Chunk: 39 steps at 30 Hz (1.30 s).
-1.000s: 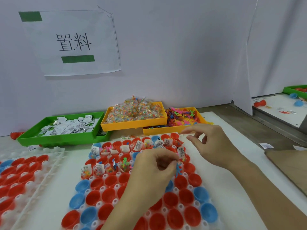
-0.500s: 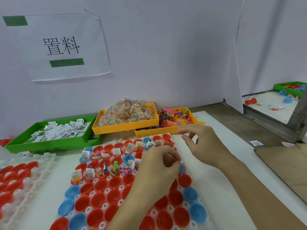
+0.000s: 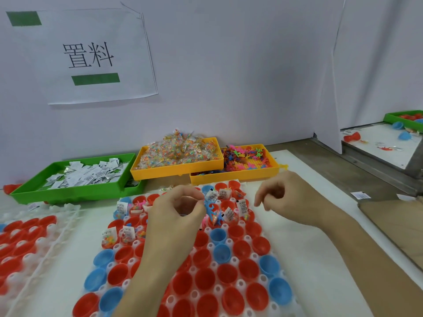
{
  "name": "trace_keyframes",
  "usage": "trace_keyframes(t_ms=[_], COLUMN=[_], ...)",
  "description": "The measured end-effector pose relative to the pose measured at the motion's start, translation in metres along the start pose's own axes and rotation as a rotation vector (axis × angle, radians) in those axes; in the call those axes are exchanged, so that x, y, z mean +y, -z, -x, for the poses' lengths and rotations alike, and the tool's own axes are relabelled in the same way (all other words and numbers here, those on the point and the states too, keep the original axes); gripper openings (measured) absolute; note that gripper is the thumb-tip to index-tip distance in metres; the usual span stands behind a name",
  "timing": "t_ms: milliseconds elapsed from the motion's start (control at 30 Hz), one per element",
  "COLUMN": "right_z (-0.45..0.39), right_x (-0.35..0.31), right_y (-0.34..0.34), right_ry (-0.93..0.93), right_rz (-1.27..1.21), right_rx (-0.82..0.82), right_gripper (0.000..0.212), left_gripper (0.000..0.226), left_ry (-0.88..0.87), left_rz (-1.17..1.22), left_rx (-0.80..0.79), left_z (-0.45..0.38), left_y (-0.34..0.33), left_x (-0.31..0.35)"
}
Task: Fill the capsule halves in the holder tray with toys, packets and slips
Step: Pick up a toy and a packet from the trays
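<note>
You face a pale lilac wall (image 3: 240, 76) with a taped paper sign (image 3: 96, 56), a white-covered worktop (image 3: 320, 236) below it, and a white partition (image 3: 329, 88) at your right.

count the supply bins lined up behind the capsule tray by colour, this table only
green bin: 1
yellow bins: 2
total: 3
</note>
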State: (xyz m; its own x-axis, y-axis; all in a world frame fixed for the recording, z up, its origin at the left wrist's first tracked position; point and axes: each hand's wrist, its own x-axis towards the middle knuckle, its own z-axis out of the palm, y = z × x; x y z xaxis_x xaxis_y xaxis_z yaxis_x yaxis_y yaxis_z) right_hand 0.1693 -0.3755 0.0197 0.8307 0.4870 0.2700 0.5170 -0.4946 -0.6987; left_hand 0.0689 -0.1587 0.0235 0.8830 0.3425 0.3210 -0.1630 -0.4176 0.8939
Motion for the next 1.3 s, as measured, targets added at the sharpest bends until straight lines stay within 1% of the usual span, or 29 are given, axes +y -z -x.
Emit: trace_keyframes(t_ms=[67,100,167,267,533,867,1067,1200,1300], right_z=[0.004,0.005,0.006,0.005,0.006,0.007,0.007,0.007,0.009], right_x=[-0.005,-0.006,-0.008,-0.010,-0.011,-0.015,-0.017,-0.014,-0.009], right_y=[0.007,0.009,0.010,0.007,0.003,0.005,0.000,0.008,0.020], right_ry=[-0.086,-0.116,-0.159,-0.190,-0.218,-0.208,-0.231,-0.221,-0.162], right_rz=[-0.016,-0.020,-0.025,0.027,0.054,0.105,0.138,0.096,0.017], right_rx=[-0.272,-0.360,-0.449,-0.508,-0.507,-0.439,-0.476,-0.460,-0.393], right_gripper=[0.032,0.022,0.008,0.006,0.008,0.007,0.008,0.013,0.008], left_gripper=[0.022,0.022,0.020,0.020,0.023,0.021,0.021,0.021,0.021], left_ry=[-0.016,-0.020,-0.025,-0.039,-0.050,-0.048,-0.054,-0.060,-0.079], left_rz=[-0.017,-0.025,-0.038,-0.051,-0.059,-0.066,-0.076,-0.095,-0.118], left_rx=[-0.009,-0.012,-0.021,-0.027,-0.049,-0.061,-0.077,-0.100,-0.163], left_z=[0.002,0.003,0.004,0.005,0.007,0.008,0.009,0.011,0.016], left_y=[0.001,0.001,0.001,0.001,-0.004,-0.006,-0.006,-0.011,-0.017], left_x=[-0.001,-0.001,0.000,0.000,0.001,0.002,0.003,0.005,0.009])
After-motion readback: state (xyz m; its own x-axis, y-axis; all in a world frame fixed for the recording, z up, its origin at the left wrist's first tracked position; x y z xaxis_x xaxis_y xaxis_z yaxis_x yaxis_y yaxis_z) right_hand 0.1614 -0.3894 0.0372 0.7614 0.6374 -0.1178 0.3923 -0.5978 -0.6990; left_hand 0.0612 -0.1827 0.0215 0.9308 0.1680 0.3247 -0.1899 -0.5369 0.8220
